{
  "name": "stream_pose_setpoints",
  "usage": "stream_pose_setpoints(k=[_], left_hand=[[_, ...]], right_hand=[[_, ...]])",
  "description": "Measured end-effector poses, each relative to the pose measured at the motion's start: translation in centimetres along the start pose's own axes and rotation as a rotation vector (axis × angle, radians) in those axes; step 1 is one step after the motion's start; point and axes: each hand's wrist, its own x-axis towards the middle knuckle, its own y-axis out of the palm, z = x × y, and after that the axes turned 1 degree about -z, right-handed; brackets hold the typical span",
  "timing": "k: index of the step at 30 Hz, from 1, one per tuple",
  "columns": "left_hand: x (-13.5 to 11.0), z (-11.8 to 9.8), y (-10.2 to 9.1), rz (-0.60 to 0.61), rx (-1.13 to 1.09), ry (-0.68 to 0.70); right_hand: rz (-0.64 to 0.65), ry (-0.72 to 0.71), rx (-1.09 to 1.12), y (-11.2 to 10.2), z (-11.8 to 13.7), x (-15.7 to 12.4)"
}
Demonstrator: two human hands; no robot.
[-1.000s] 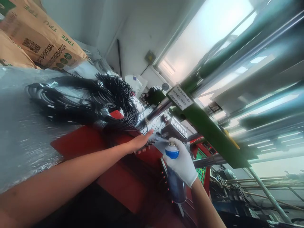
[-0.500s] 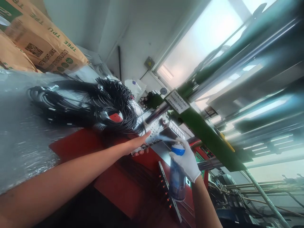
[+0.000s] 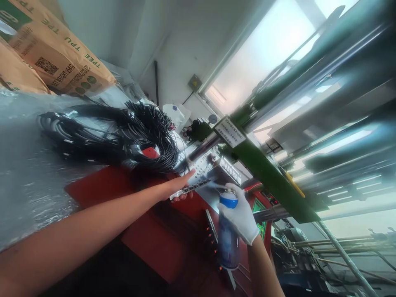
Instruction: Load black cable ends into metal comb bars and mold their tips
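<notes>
In the head view, just right of frame centre, the gloved right hand (image 3: 243, 214) grips a blue spray can (image 3: 228, 235) upright, its nozzle facing up-left. Just beyond it, the bare left hand (image 3: 179, 186) pinches a narrow metal strip (image 3: 190, 189), whose long axis rises rightward toward the nozzle, closer to the left hand.

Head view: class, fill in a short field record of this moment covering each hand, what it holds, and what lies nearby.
Left hand: bare, holding a slim metal strip
Right hand: white glove, gripping a blue spray can, finger on nozzle
Behind left hand: bundle of black cables
Upper left: brown paper sacks
Beside hands: green machine frame
</notes>
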Motion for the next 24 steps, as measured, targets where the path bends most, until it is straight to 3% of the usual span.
stream_pose_setpoints(k=[4,6,11,14,16,19,21,23,24], left_hand=[[0.1,-0.2,0.2,-0.031,0.037,-0.002],[0.1,-0.1,0.3,-0.059,0.065,0.006],[-0.2,0.2,0.7,-0.124,0.108,0.07],[-0.4,0.3,1.0,-0.147,0.128,0.083],[-0.6,0.2,1.2,-0.156,0.139,0.095],[-0.8,0.0,1.5,-0.165,0.156,0.105],[-0.9,-0.1,1.6,-0.17,0.173,0.093],[-0.8,0.0,1.7,-0.173,0.194,0.078],[-0.7,0.1,1.7,-0.174,0.208,0.073]], right_hand=[[0.137,-0.13,-0.011,3.0,3.5,-3.4],[0.169,-0.16,-0.019,3.4,4.2,-3.8],[-0.037,-0.057,-0.101,0.7,1.1,-0.7],[-0.091,-0.031,-0.154,-0.2,-0.2,0.3],[-0.05,-0.052,-0.152,0.4,0.5,-0.7],[0.149,-0.089,-0.099,1.3,3.5,-3.8],[0.228,-0.121,-0.104,0.2,5.9,-5.6],[0.12,-0.19,-0.161,-3.0,7.9,-5.9],[0.007,-0.239,-0.197,-5.2,8.7,-5.3]])
